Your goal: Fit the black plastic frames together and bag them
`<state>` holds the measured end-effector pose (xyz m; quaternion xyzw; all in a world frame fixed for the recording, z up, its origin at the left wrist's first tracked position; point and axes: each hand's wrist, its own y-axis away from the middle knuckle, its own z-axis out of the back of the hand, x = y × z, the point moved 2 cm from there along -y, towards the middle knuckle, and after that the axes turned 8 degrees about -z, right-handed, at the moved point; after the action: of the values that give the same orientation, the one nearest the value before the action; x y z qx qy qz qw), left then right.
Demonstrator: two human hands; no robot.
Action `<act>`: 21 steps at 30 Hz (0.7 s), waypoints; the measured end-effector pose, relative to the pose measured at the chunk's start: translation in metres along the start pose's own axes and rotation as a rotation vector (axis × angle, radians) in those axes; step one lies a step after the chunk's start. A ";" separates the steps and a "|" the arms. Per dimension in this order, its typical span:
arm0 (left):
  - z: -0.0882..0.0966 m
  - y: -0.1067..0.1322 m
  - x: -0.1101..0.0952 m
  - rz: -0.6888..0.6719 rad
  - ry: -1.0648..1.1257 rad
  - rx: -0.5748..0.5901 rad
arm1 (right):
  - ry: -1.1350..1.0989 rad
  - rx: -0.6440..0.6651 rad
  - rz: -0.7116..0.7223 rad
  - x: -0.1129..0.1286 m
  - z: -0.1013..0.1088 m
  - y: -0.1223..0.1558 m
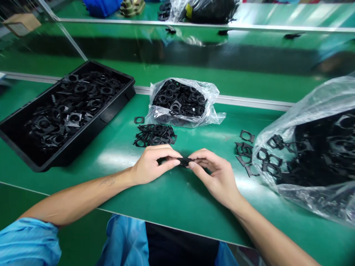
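Note:
Between my two hands, just above the green table, is a small black plastic part [184, 162], seen nearly edge-on. My left hand [155, 162] pinches its left end between thumb and fingers. The right end is gripped by my right hand [215, 173], thumb in front and fingers behind. My fingers cover both ends of the part, so its full shape is hidden. Right behind my left hand lies a pile of black plastic frames [155, 135] with round openings. One loose black frame [139, 120] rests flat beyond that pile.
A black bin [111, 111] full of black parts stands at the left. An open clear bag [213, 96] of black rings sits at the back. At the right, a large clear bag [277, 129] spills black frames [244, 149] onto the table [166, 203]. A metal rail [249, 102] runs behind.

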<state>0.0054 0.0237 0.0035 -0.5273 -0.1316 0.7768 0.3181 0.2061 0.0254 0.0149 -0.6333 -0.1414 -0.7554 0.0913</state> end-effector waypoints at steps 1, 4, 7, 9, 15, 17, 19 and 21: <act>-0.001 0.001 0.001 0.022 0.016 -0.004 | -0.045 0.004 -0.035 -0.002 0.000 -0.001; -0.002 0.002 0.002 0.097 0.062 -0.028 | -0.182 0.041 -0.143 -0.004 0.000 -0.004; -0.003 0.003 0.004 0.200 0.133 -0.052 | -0.258 0.081 -0.230 -0.004 0.000 -0.006; -0.004 0.003 0.004 0.253 0.207 -0.054 | -0.289 0.105 -0.267 -0.003 0.001 -0.007; -0.004 0.002 0.007 0.334 0.422 -0.047 | -0.374 0.140 -0.317 -0.004 0.002 -0.008; -0.005 0.002 0.009 0.383 0.494 -0.049 | -0.393 0.141 -0.314 -0.005 0.002 -0.009; -0.006 0.003 0.011 0.425 0.534 -0.055 | -0.401 0.129 -0.301 -0.006 0.003 -0.009; -0.007 0.004 0.013 0.456 0.548 -0.054 | -0.395 0.101 -0.301 -0.006 0.002 -0.010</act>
<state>0.0071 0.0278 -0.0108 -0.7402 0.0593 0.6536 0.1461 0.2063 0.0353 0.0085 -0.7351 -0.2869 -0.6139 -0.0200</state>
